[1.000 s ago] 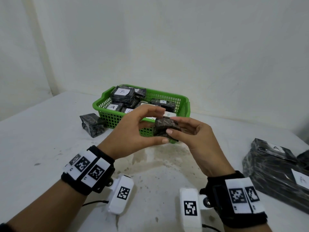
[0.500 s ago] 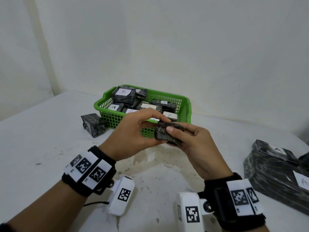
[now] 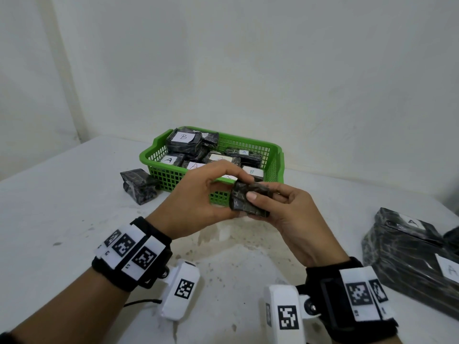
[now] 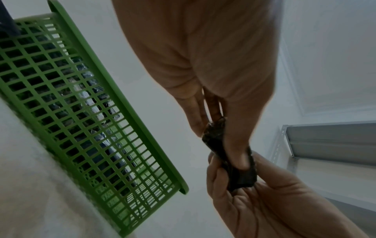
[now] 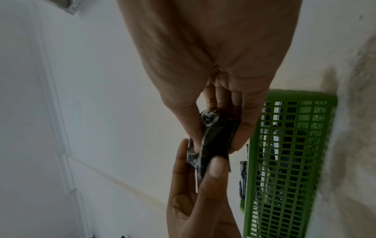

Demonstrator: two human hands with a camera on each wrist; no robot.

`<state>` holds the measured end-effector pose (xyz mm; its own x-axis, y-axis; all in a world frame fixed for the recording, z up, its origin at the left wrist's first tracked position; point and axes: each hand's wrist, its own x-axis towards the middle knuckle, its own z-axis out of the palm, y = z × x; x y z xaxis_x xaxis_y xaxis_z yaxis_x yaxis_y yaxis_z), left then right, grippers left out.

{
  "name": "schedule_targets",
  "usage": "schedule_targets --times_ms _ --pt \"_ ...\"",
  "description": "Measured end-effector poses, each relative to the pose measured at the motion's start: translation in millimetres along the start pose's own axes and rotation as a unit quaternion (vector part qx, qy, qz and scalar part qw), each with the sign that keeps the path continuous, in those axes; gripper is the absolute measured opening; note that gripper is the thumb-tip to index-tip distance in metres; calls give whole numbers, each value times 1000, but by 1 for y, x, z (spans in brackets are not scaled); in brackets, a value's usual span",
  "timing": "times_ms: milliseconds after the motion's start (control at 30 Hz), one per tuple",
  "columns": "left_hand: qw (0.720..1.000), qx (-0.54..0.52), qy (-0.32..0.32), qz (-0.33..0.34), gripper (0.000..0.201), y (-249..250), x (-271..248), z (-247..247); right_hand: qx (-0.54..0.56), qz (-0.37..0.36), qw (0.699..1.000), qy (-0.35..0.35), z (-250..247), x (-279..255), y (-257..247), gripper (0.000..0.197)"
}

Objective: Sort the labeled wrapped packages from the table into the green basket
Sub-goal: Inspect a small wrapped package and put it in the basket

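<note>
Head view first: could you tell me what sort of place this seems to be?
Probably a plain sorting bench set up for recording, not a home. A stained white table stands against bare white walls; a green basket holds black-wrapped packages lettered A and B; both hands hold a small wrapped package before it.

Basket (image 3: 277,162): green plastic lattice, smooth. Packages (image 3: 249,199): glossy, crinkled black film with white paper labels. Worktop (image 3: 62,214): matt white, stained, rough.
</note>
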<state>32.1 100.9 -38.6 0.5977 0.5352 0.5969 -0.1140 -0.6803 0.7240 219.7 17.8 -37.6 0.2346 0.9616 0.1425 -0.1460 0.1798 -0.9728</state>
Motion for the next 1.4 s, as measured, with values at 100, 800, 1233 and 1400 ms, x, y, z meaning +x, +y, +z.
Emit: schedule_targets --times_ms 100,800,1233,1400 --pt "999 -24 6 -42 63 0 -1 -2 -40 -29 999 8 -1 -2 -3 53" --pt "1000 23 20 4 38 -1 0 -2 -4 43 999 -22 -4 -1 -2 30" --pt "999 37 1 20 36 3 0 2 -7 18 1000 -20 -1 1 6 37" --pt "999 29 29 15 37 -1 0 -4 30 -5 1000 0 -2 3 5 54"
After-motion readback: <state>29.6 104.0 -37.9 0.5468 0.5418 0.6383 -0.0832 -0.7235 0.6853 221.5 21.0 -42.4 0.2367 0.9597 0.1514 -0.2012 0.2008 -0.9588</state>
